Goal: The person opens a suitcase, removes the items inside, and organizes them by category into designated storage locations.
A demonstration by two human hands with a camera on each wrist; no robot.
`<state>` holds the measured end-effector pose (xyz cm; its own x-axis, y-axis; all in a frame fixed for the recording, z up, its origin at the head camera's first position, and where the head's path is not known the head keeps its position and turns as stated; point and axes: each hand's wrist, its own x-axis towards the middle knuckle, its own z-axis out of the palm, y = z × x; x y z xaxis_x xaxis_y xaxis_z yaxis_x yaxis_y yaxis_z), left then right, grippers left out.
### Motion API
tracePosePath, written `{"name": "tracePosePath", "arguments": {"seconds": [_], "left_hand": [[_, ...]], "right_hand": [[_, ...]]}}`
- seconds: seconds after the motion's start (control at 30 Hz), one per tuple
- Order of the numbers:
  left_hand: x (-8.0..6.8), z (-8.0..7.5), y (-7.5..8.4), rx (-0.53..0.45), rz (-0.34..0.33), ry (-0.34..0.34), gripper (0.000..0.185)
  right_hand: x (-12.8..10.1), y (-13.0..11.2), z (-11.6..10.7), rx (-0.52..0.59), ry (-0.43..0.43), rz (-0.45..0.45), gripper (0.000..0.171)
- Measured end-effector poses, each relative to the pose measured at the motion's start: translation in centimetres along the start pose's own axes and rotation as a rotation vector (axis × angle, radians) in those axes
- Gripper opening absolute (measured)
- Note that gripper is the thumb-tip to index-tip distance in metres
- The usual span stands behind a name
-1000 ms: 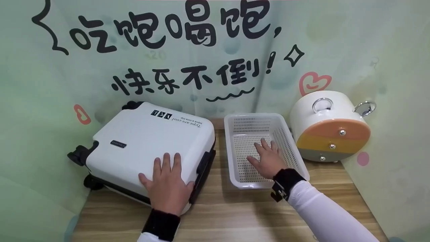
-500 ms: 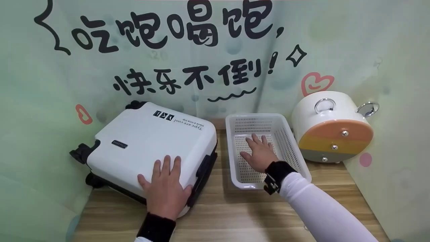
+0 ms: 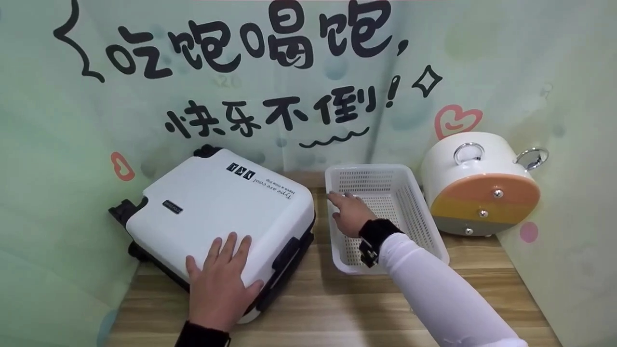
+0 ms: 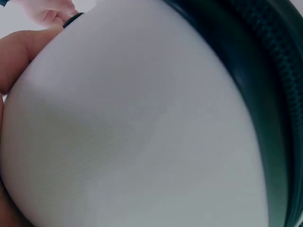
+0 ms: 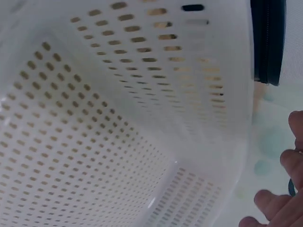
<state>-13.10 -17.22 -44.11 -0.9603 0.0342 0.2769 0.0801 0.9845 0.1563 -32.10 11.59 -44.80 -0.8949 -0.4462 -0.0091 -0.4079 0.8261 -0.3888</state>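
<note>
A white hard-shell suitcase point(image 3: 212, 212) lies flat on the wooden table, its black wheels to the left. On its near corner rests my left hand point(image 3: 219, 284), fingers spread on the top and thumb by the right edge. The left wrist view is filled by the white shell point(image 4: 142, 118) and its dark zip seam point(image 4: 286, 80). My right hand point(image 3: 352, 214) hovers over the left side of a white perforated plastic basket point(image 3: 417, 212), fingers extended toward the suitcase and holding nothing. In the right wrist view, its fingertips point(image 5: 270, 203) appear beyond the basket rim.
Right of the basket stands a white round-topped box point(image 3: 462, 159) with metal ring handles and a front striped orange, yellow and grey with small knobs. A printed cloth backdrop point(image 3: 270, 154) rises behind everything. Wooden tabletop point(image 3: 308, 313) shows in front of the basket.
The suitcase has turned slightly clockwise, its near corner shifting left and toward me with my left hand on it. My right hand has moved left across the basket.
</note>
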Motion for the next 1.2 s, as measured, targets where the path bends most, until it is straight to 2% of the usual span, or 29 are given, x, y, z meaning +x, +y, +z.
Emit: {"name": "tracePosePath", "arguments": {"seconds": [0.07,0.23,0.4,0.5,0.6,0.77,0.9,1.03,1.1,1.2], "left_hand": [[-0.2,-0.3,-0.5,0.019,0.011,-0.011,0.092],[-0.9,-0.8,-1.7,0.034,0.047,-0.035,0.094],[-1.6,-1.2,-3.2,0.005,0.089,-0.018,0.094],[-1.8,-1.6,-3.9,-0.012,0.108,-0.022,0.094],[-1.9,-2.1,-4.5,-0.025,0.108,-0.053,0.095],[-1.9,-2.8,-4.8,-0.035,0.051,-0.109,0.094],[-2.1,-3.1,-3.2,-0.017,-0.034,-0.136,0.091],[-1.2,-2.4,0.4,-0.011,-0.134,-0.145,0.092],[-0.2,-1.5,2.3,-0.008,-0.158,-0.118,0.095],[1.5,0.3,4.4,0.031,-0.148,-0.044,0.105]], "right_hand": [[0.8,-0.9,0.0,-0.008,-0.018,-0.027,0.057],[2.5,-2.2,0.2,0.003,-0.058,-0.028,0.059],[3.6,-2.6,0.9,0.002,-0.115,-0.037,0.062],[4.1,-2.7,1.4,-0.040,-0.130,-0.063,0.052],[4.7,-2.8,2.1,-0.069,-0.147,-0.095,0.037],[5.3,-3.2,2.7,-0.078,-0.172,-0.126,0.026],[5.6,-3.5,2.8,-0.104,-0.192,-0.150,0.025],[5.9,-3.3,3.0,-0.121,-0.197,-0.183,0.026],[5.9,-3.2,3.0,-0.116,-0.190,-0.199,0.028],[5.9,-3.1,3.2,-0.106,-0.182,-0.212,0.026]]}}
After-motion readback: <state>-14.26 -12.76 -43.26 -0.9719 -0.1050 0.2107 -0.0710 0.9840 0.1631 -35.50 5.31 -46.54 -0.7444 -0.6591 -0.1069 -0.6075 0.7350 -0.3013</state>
